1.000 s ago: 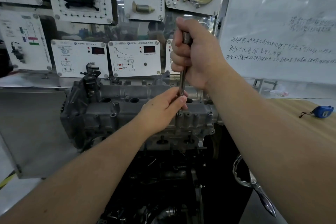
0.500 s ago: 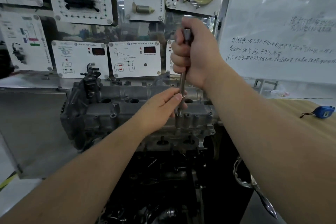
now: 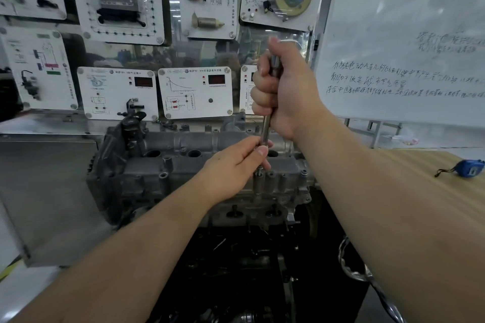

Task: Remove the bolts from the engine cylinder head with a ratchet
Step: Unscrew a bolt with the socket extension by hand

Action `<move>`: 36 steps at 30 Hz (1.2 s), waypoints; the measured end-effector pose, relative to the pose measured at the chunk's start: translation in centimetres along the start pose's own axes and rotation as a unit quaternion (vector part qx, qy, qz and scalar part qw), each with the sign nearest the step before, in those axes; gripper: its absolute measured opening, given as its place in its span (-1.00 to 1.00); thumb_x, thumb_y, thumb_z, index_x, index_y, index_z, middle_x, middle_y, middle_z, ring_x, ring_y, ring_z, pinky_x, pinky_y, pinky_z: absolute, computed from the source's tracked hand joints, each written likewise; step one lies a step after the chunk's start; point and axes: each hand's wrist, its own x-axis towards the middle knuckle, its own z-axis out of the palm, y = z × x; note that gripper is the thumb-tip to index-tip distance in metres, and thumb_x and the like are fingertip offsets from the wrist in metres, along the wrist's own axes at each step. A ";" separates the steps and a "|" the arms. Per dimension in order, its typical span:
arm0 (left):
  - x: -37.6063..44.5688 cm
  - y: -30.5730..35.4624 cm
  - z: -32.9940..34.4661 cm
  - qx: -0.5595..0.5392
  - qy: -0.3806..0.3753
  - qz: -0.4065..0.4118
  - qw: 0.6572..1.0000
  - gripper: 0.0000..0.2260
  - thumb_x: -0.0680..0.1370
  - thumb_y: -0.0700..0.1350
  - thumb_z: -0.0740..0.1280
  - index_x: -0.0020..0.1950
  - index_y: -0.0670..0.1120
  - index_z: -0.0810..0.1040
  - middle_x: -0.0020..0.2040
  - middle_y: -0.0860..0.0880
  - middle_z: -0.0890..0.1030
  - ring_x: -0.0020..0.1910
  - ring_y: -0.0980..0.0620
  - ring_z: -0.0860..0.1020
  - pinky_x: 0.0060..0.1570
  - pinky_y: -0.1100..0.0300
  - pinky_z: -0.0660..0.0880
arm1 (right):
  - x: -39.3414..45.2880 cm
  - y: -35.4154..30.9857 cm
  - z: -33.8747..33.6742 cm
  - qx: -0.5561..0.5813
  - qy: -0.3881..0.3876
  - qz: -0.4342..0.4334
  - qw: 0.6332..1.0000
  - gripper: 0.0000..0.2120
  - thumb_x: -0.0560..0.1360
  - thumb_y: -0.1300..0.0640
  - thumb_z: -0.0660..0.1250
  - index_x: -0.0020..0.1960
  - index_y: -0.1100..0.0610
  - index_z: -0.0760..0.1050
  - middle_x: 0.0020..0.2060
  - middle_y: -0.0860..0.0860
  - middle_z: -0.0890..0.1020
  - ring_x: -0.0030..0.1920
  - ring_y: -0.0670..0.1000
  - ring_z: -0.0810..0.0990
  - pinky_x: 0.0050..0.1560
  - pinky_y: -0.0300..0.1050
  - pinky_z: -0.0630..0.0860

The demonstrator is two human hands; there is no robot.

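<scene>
Gripping the upper part of a slim, upright steel ratchet tool (image 3: 267, 127) in a closed fist, the right hand (image 3: 282, 92) stands above the grey cast-metal engine cylinder head (image 3: 183, 173), while the left hand (image 3: 236, 165) pinches the tool's lower shaft just over a small bolt (image 3: 259, 171) on the head's near right edge. Behind hang seven white training panels, two with dark red displays, their print too small to read. A whiteboard (image 3: 406, 34) carries faint handwritten Chinese lines I cannot read reliably, and one blue tape measure (image 3: 468, 168) lies on the wooden table (image 3: 420, 191) at right.
</scene>
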 end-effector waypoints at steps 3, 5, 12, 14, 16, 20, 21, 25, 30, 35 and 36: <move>0.0 0.0 -0.1 0.001 0.000 -0.004 1.000 -0.73 0.58 0.36 0.00 0.16 0.43 0.41 0.00 0.35 0.64 -0.15 0.12 0.63 0.03 -0.09 0.59 | -0.1 0.0 0.1 -0.004 0.007 -0.001 1.000 -0.53 0.65 -0.07 0.13 -0.41 0.04 0.34 -0.57 -0.08 0.21 -0.55 -0.06 0.08 -0.48 -0.23 0.07; -0.1 0.0 -0.1 0.001 0.000 -0.001 1.000 -0.73 0.58 0.36 0.01 0.15 0.42 0.42 0.00 0.35 0.64 -0.16 0.10 0.63 0.00 -0.11 0.60 | -0.2 0.0 0.1 -0.007 0.009 -0.002 1.000 -0.53 0.65 -0.07 0.12 -0.41 0.04 0.33 -0.56 -0.08 0.21 -0.54 -0.05 0.08 -0.48 -0.23 0.07; -0.1 0.0 -0.1 0.004 0.003 -0.005 1.000 -0.66 0.56 0.38 0.00 0.14 0.33 0.47 0.00 0.31 0.65 -0.14 0.07 0.63 0.04 -0.12 0.59 | -0.3 0.4 -0.3 0.006 0.017 -0.022 1.000 -0.56 0.63 -0.09 0.12 -0.38 0.05 0.32 -0.55 -0.07 0.20 -0.52 -0.04 0.04 -0.48 -0.25 0.10; -0.1 0.0 -0.1 0.005 0.002 -0.004 1.000 -0.66 0.56 0.37 0.01 0.15 0.32 0.47 0.00 0.32 0.64 -0.13 0.07 0.63 0.05 -0.12 0.59 | -0.3 0.4 -0.3 0.003 0.017 -0.023 1.000 -0.56 0.63 -0.09 0.12 -0.39 0.05 0.33 -0.55 -0.07 0.20 -0.52 -0.03 0.05 -0.49 -0.25 0.11; -0.1 0.1 -0.1 0.006 0.003 -0.005 1.000 -0.66 0.56 0.38 0.00 0.15 0.32 0.46 0.00 0.33 0.64 -0.13 0.09 0.63 0.07 -0.11 0.58 | -0.3 0.4 -0.2 0.000 0.018 -0.024 1.000 -0.55 0.63 -0.10 0.12 -0.40 0.05 0.33 -0.55 -0.07 0.20 -0.53 -0.03 0.06 -0.49 -0.25 0.11; -0.1 0.1 -0.1 0.008 0.005 -0.003 1.000 -0.66 0.55 0.38 0.00 0.16 0.33 0.45 -0.01 0.35 0.63 -0.13 0.13 0.63 0.06 -0.12 0.58 | -0.3 0.5 -0.1 -0.004 0.017 -0.028 0.999 -0.54 0.63 -0.10 0.12 -0.41 0.04 0.34 -0.55 -0.07 0.20 -0.53 -0.04 0.06 -0.49 -0.25 0.11; -0.2 0.1 -0.1 0.008 0.006 -0.003 1.000 -0.66 0.56 0.38 0.00 0.16 0.34 0.45 -0.01 0.35 0.63 -0.14 0.14 0.62 0.06 -0.12 0.58 | -0.3 0.5 -0.2 -0.003 0.017 -0.028 0.999 -0.54 0.62 -0.10 0.13 -0.41 0.04 0.33 -0.55 -0.07 0.20 -0.53 -0.04 0.06 -0.49 -0.25 0.11; -0.2 0.1 -0.1 0.013 0.008 -0.003 1.000 -0.68 0.56 0.37 0.00 0.16 0.36 0.44 -0.01 0.37 0.62 -0.13 0.19 0.61 0.08 -0.09 0.57 | -0.3 0.5 -0.3 0.000 0.021 -0.026 0.999 -0.53 0.64 -0.11 0.12 -0.40 0.05 0.33 -0.56 -0.07 0.20 -0.54 -0.04 0.06 -0.49 -0.25 0.12; -0.2 0.1 -0.1 0.012 0.009 -0.004 1.000 -0.68 0.57 0.36 0.01 0.16 0.34 0.45 -0.01 0.36 0.63 -0.13 0.17 0.62 0.07 -0.09 0.58 | -0.2 0.5 -0.4 -0.004 0.023 -0.026 0.999 -0.54 0.63 -0.11 0.12 -0.40 0.05 0.33 -0.57 -0.08 0.21 -0.55 -0.04 0.07 -0.49 -0.26 0.13; -0.2 0.0 -0.1 -0.010 0.009 -0.001 1.000 -0.70 0.56 0.35 0.04 0.23 0.41 0.39 -0.02 0.34 0.64 -0.06 0.17 0.62 0.11 -0.11 0.57 | -0.2 0.6 -0.3 -0.007 0.020 -0.025 0.999 -0.55 0.61 -0.13 0.14 -0.40 0.05 0.35 -0.57 -0.08 0.22 -0.55 -0.04 0.08 -0.49 -0.25 0.13; -0.2 0.0 -0.1 -0.012 0.008 0.003 1.000 -0.73 0.58 0.33 0.05 0.22 0.39 0.40 -0.02 0.34 0.64 -0.08 0.14 0.62 0.09 -0.12 0.58 | -0.3 0.5 -0.2 -0.007 0.017 -0.024 1.000 -0.55 0.61 -0.12 0.14 -0.40 0.05 0.34 -0.56 -0.08 0.22 -0.55 -0.04 0.08 -0.49 -0.25 0.12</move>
